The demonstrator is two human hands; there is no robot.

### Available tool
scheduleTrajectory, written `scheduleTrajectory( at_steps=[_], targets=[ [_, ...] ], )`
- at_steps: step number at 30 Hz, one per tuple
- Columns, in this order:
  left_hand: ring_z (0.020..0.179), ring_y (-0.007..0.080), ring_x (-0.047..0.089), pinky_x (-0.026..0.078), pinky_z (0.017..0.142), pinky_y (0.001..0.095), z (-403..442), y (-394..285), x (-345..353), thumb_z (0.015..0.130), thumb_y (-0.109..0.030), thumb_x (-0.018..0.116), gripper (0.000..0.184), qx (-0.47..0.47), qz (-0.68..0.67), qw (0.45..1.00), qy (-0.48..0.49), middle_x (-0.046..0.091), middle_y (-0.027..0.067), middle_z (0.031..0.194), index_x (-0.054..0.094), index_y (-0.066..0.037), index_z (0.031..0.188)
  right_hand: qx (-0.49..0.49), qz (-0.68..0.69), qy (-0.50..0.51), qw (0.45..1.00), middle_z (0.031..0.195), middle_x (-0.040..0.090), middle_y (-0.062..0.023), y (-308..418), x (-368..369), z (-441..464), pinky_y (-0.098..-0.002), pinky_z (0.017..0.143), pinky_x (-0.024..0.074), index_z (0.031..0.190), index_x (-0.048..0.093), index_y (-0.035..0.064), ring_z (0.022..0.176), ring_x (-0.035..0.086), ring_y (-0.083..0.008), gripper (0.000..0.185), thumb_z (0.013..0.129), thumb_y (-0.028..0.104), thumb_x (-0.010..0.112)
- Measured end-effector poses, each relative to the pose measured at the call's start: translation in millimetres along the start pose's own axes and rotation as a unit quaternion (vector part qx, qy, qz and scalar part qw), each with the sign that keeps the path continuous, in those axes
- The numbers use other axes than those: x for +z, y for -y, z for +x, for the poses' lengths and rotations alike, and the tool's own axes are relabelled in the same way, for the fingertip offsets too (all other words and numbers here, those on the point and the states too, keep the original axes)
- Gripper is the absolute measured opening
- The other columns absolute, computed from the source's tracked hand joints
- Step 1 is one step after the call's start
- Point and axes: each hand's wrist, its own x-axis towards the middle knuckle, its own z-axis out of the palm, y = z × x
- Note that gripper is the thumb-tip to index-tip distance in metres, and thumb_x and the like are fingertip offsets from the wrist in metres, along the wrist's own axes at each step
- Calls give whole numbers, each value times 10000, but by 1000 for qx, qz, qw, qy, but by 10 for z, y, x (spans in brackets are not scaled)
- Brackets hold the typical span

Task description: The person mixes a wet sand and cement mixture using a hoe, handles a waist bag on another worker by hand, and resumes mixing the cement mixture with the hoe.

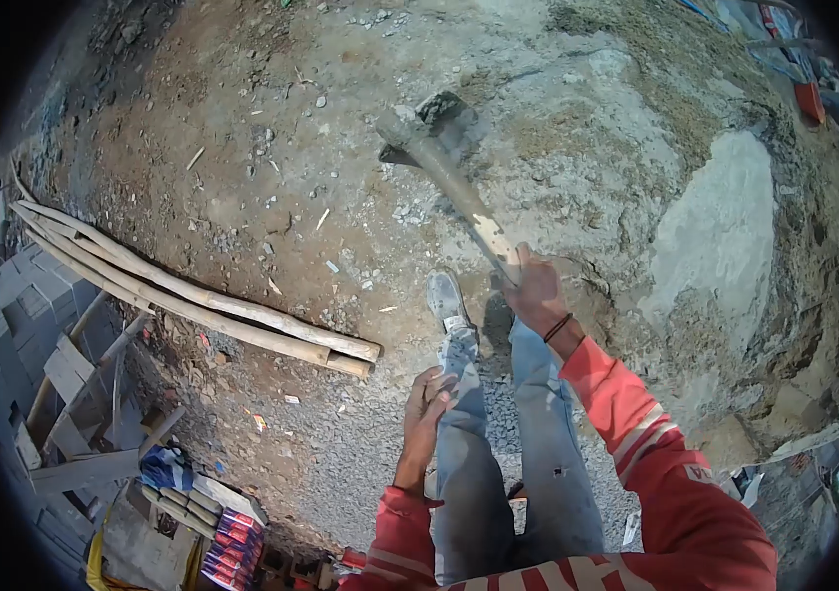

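Note:
My right hand (539, 292) is wrapped round the handle of a hoe (454, 192), near its lower end in the picture. The wooden handle is caked with grey dried mud, apart from a bare pale patch close to my grip. At the far end the dark blade is partly blurred, with greyish dust or mortar around it; I cannot tell whether it touches the ground. My left hand (426, 402) hangs in front of my left thigh, holding nothing, with its fingers loosely bent and apart.
Long wooden poles (193, 295) lie on the dirt to the left. Grey blocks (35, 305) and planks are piled beyond them. Red and purple sacks or packets (232, 552) sit at lower left. A pale cement patch (720, 236) lies right, by a raised broken edge. Gravel (341, 483) surrounds my legs.

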Motion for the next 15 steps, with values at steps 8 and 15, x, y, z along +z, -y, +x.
scheduleTrajectory(
  at_steps=[8,15],
  targets=[
    [403,93,374,348,376,246,1397,-126,670,860,-170,620,206,-117,-70,986,-98,412,-18,569,481,-100,725,210,73,267,938,752,636,-179,571,-632,-2857,-495,630,502,1046,434,35,707,637,-386,382,794,273,594],
    [452,93,404,369,402,243,1619,-562,261,859,-156,603,147,-83,43,993,-66,428,-12,599,507,-74,783,162,220,189,943,775,626,-200,886,-140,-2942,-489,642,496,1163,425,3,707,625,-384,487,801,292,575]
  ],
)
